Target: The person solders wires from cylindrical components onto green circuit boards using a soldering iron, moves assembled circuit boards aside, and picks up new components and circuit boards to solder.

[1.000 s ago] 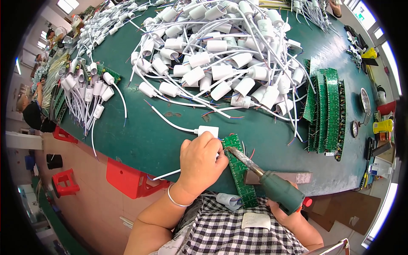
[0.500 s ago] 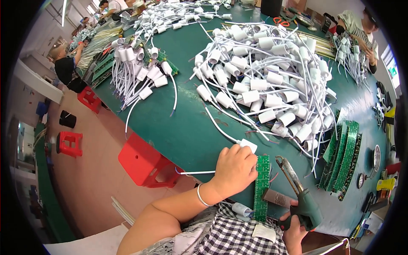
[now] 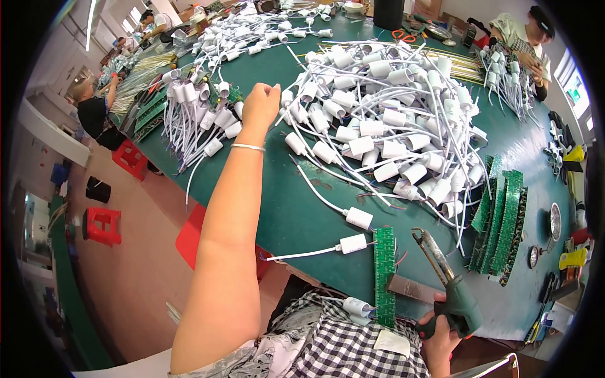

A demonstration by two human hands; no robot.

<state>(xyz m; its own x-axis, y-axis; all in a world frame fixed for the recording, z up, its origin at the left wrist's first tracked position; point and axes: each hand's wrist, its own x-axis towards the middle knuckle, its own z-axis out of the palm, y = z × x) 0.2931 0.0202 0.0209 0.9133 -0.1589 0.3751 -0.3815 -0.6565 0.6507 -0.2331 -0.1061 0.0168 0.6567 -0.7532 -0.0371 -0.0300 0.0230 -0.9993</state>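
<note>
My left hand [image 3: 261, 106] is stretched far out over the table, between two heaps of white lamp sockets. Its fingers are curled closed, and whatever they may hold is hidden. At lower right my right hand [image 3: 440, 337] grips the dark green soldering gun [image 3: 459, 309], whose worn metal tip points up and away. Left of that tip lies a narrow green circuit board strip [image 3: 384, 271]. Two white lamp sockets with cables, an upper socket [image 3: 358, 218] and a lower socket [image 3: 352, 244], lie with their wire ends at its left edge. Another socket [image 3: 357, 306] sits by its near end.
A large heap of wired sockets [image 3: 384, 120] covers the middle of the table; a smaller bunch [image 3: 201, 113] is at left. Stacked green board strips [image 3: 501, 220] stand at right. A brown block [image 3: 413, 288] lies beside the strip. Red stools [image 3: 102, 225] and other people are around.
My left hand has left the socket at the board strip and swung forward to the far left, between the heaps. My right hand keeps the soldering gun in nearly the same place.
</note>
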